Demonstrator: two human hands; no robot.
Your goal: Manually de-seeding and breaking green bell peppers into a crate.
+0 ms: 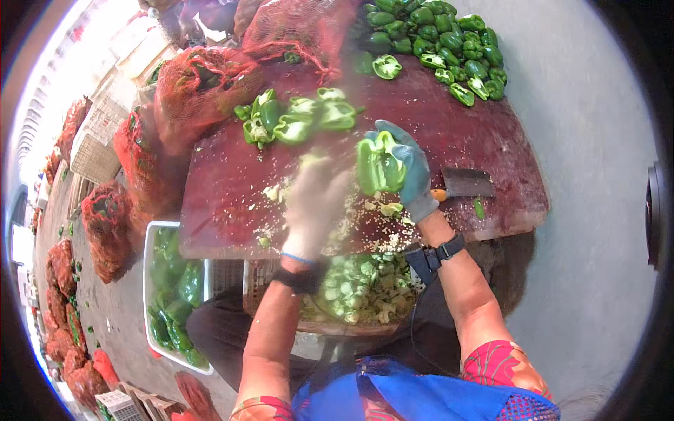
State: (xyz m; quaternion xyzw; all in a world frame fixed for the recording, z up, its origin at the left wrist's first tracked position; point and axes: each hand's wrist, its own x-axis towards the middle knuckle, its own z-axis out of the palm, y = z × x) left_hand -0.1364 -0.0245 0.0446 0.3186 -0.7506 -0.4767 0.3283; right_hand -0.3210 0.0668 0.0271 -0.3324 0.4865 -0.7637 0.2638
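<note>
My right hand [413, 171], in a teal-coated glove, grips a halved green bell pepper [380, 166] with its pale inner ribs showing. To its left, my left hand [315, 202] wears a white glove and is blurred over the board. Something pale seems to be at its fingertips, but whether it holds anything is unclear. Seeds and bits of pepper core [389, 209] lie scattered on the dark red board [221, 184]. A cleaver [467, 183] with an orange handle rests right of my right hand. Beyond my hands sit several cut pepper pieces [292, 128].
Whole green peppers [447, 39] are heaped at the board's far right. Red mesh sacks [202, 89] crowd the far left. A white crate [149, 294] of peppers stands left of my legs. Below the board's near edge, a basket holds pepper cores [363, 287].
</note>
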